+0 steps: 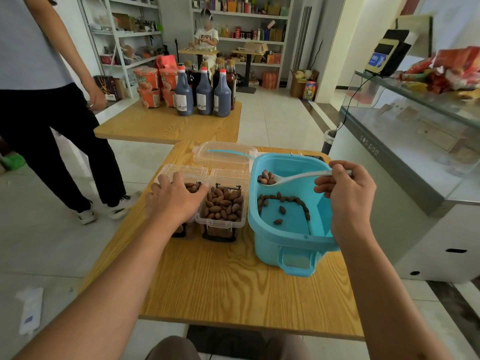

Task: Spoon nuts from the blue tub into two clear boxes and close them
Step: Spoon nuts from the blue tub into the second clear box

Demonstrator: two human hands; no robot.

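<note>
On the wooden desk point(220, 279), the left hand point(176, 198) lies spread, fingers straight, over the left clear box point(181, 175). The right hand point(345, 193) pinches a white spoon point(293, 176) carrying nuts above the blue tub point(283, 245). Between them stands the right clear box point(223, 206), filled with nuts. Beyond lies a clear lid point(223, 154).

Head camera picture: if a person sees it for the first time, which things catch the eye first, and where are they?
The blue tub at the table's right, nearly empty, stands out most; above it the right hand holds a white spoon loaded with nuts. Left of the tub stand two clear boxes: the right box is full of nuts with its lid open, and the left hand rests on the left box.
</note>
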